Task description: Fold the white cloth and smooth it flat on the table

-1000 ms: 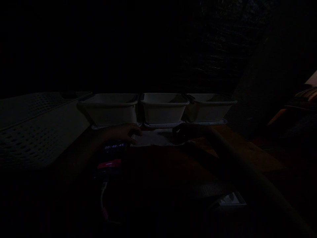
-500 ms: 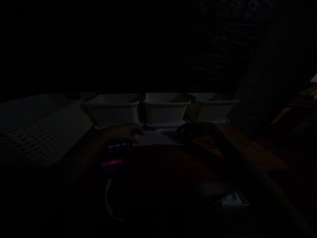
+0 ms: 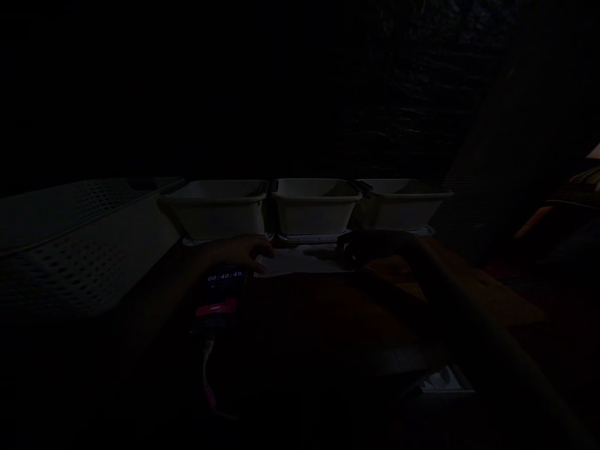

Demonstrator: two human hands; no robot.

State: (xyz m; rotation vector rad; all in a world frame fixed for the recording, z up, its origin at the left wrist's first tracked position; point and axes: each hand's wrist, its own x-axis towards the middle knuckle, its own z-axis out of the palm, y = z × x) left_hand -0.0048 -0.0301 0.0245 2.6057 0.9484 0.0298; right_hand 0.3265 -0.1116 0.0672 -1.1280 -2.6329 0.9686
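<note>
The scene is very dark. A pale flat sheet [image 3: 300,259], cloth or paper, lies on the brown wooden table top. At its left end rests my left hand [image 3: 246,250], thumb and fingers apart, touching the edge. My right hand [image 3: 368,245] reaches over the right end with fingers bent down and drawn together; whatever they pinch is lost in shadow. Just behind the sheet stand three pale rectangular tubs in a row: a left tub [image 3: 215,215], a middle tub [image 3: 316,212] and a right tub [image 3: 398,209].
Below my left wrist lies a lit phone [image 3: 218,300] showing a timer, with a white cable [image 3: 205,365] running toward me. A perforated pale basket [image 3: 65,269] fills the left side. Near the front right is a small shiny flat object [image 3: 443,380], its kind unclear.
The whole view has shifted slightly. My right hand's fingers look more drawn together at the sheet's right end. My left hand stays at the left edge.
</note>
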